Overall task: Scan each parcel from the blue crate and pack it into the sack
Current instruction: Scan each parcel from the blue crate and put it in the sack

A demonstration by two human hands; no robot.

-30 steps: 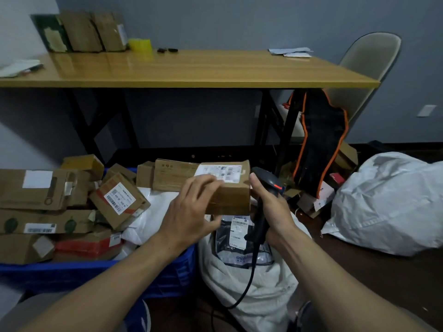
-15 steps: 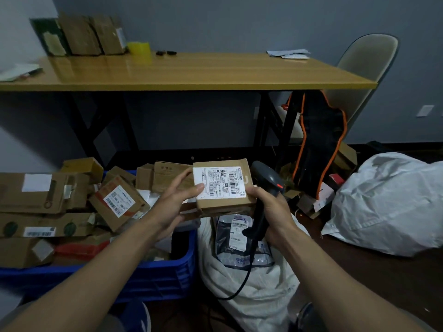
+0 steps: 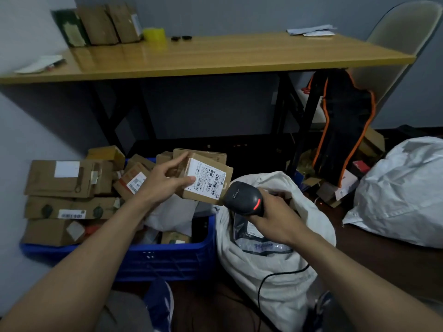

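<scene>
Grey-blue wall (image 3: 239, 13) across the back, flat and dim, no bright patch anywhere. In front of it stands a long wooden worktop (image 3: 239, 56), glossy yellow-brown, on black metal legs (image 3: 297, 130) with slanted braces. Brown cardboard boxes (image 3: 103, 25) lean at its back left corner, with a yellow roll (image 3: 154, 34) just beside them and loose papers (image 3: 311, 31) near the right end. A pale shell chair (image 3: 402, 27) sits behind that end. Something black with orange trim (image 3: 345, 130), perhaps a bag, hangs below. The floor (image 3: 383, 259) is dark brown.
</scene>
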